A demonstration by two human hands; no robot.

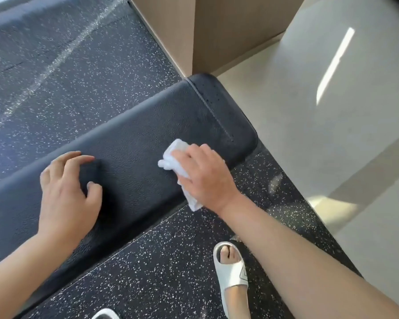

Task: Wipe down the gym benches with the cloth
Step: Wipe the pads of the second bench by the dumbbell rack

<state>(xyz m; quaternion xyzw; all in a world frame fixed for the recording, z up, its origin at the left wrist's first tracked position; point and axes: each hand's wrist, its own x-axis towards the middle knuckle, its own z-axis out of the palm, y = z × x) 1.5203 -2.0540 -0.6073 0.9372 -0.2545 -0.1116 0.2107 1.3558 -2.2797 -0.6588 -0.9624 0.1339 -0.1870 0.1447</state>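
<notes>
A black padded gym bench (134, 143) runs diagonally from the lower left to the upper right of the head view. My right hand (205, 176) grips a crumpled white cloth (175, 162) and presses it on the bench top near its right end. The cloth sticks out past my fingers and hangs below my palm over the bench's near edge. My left hand (67, 192) rests on the bench pad further left, fingers spread and slightly bent, holding nothing.
Black speckled rubber floor (161, 261) surrounds the bench. A pale tiled floor (309, 111) begins at the right. A wooden wall corner (189, 35) stands just behind the bench's far end. My foot in a white slide sandal (230, 268) is beside the bench.
</notes>
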